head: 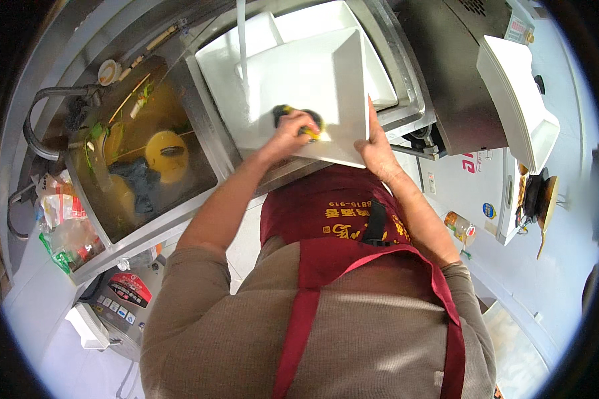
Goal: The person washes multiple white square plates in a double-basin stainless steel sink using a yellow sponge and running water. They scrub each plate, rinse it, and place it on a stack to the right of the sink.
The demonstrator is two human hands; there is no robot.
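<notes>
My left hand (292, 132) is closed on a blurred black-and-yellow scrubber (312, 130), pressed against the inside of a white square dish (289, 80). My right hand (379, 154) grips that dish by its right edge, thumb near the lower right corner. The dish is tilted over a steel sink basin (404, 65). Beneath and behind it lie more white dishes (319, 20). A stream of water (243, 45) falls from above onto the left part of the dish.
The left basin (204, 144) holds murky water with yellowish round items (165, 157), a dark cloth (137, 182) and food scraps. Plastic bags (70, 214) lie left of it. Stacked white dishes (516, 99) stand at the right. A bottle (459, 227) is near my right forearm.
</notes>
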